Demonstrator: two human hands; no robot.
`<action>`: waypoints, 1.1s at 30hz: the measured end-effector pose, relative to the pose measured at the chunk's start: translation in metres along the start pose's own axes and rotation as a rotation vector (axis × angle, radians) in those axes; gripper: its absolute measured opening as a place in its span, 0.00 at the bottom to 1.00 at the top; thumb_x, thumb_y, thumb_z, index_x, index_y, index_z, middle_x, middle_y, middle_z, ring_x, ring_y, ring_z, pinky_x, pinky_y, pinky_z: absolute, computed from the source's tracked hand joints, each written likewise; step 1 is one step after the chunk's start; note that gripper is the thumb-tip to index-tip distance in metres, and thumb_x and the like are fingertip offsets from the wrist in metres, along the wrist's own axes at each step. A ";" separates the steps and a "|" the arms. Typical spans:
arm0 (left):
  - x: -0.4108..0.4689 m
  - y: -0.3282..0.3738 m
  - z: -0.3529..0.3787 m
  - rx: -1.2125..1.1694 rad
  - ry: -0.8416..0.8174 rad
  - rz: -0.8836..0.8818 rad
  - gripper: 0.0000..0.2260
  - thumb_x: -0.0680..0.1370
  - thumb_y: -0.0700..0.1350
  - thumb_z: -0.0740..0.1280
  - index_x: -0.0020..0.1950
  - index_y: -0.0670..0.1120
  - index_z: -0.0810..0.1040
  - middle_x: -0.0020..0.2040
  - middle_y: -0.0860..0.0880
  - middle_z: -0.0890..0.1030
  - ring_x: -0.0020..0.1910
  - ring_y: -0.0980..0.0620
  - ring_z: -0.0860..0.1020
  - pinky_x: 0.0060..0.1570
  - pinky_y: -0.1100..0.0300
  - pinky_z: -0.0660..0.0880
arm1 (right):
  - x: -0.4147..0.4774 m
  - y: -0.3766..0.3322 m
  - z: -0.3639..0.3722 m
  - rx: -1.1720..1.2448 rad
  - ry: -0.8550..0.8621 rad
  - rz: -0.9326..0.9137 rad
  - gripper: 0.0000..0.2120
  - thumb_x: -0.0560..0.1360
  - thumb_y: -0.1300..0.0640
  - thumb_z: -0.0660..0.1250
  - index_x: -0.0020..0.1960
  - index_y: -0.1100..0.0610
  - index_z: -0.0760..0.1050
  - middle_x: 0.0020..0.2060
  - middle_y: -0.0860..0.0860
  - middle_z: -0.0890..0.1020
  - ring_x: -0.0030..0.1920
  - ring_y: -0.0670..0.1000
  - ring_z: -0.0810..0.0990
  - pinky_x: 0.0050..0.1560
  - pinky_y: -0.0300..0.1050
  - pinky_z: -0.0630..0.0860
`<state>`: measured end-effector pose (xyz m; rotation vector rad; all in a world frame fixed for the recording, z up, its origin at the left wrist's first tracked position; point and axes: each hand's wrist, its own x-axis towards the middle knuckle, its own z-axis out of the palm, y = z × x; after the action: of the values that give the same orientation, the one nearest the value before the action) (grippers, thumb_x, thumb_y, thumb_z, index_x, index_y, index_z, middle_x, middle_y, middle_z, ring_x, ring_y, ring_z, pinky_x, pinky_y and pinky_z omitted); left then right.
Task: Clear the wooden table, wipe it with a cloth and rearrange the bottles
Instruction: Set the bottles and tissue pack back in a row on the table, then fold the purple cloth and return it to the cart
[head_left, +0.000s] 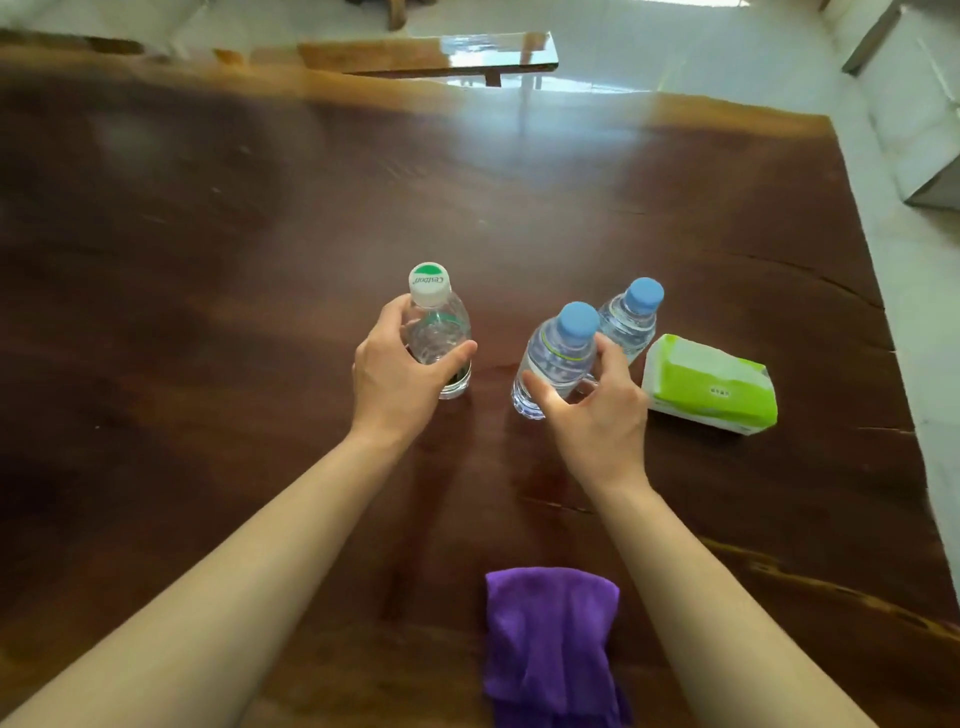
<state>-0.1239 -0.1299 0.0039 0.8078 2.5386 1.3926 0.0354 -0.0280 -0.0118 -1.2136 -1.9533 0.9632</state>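
Observation:
Three clear water bottles stand on the dark wooden table (260, 208). My left hand (400, 374) is wrapped around the white-capped bottle (436, 322), which stands upright. My right hand (592, 410) grips the nearer blue-capped bottle (561, 348) around its lower body; this bottle leans slightly left. A second blue-capped bottle (631, 317) stands just behind it, untouched. A folded purple cloth (550, 639) lies at the near edge between my forearms.
A green and white tissue pack (711, 384) lies right of the bottles. The table's right edge runs close by, with pale tiled floor beyond. A wooden bench (431, 57) stands past the far edge.

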 end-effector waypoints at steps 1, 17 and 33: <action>0.006 -0.001 0.004 0.002 0.004 -0.002 0.29 0.66 0.55 0.80 0.63 0.48 0.77 0.56 0.53 0.84 0.53 0.53 0.82 0.53 0.57 0.78 | 0.007 0.000 0.006 0.004 -0.002 0.012 0.28 0.67 0.49 0.81 0.63 0.52 0.75 0.52 0.48 0.85 0.50 0.54 0.85 0.52 0.57 0.81; 0.057 -0.022 0.034 0.039 -0.011 -0.060 0.30 0.68 0.55 0.80 0.65 0.47 0.75 0.60 0.52 0.82 0.58 0.52 0.81 0.59 0.53 0.77 | 0.066 0.005 0.055 -0.041 -0.119 0.022 0.30 0.69 0.51 0.79 0.65 0.57 0.71 0.54 0.54 0.84 0.53 0.57 0.84 0.55 0.56 0.79; -0.043 -0.055 -0.002 0.054 -0.112 -0.204 0.38 0.72 0.57 0.76 0.77 0.45 0.65 0.72 0.47 0.74 0.67 0.53 0.75 0.69 0.50 0.71 | -0.023 0.029 -0.003 -0.159 -0.217 0.059 0.31 0.74 0.48 0.75 0.72 0.60 0.70 0.66 0.55 0.79 0.66 0.55 0.78 0.67 0.52 0.73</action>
<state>-0.1096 -0.1770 -0.0457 0.5956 2.5009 1.1883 0.0593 -0.0399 -0.0376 -1.3064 -2.2104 1.0215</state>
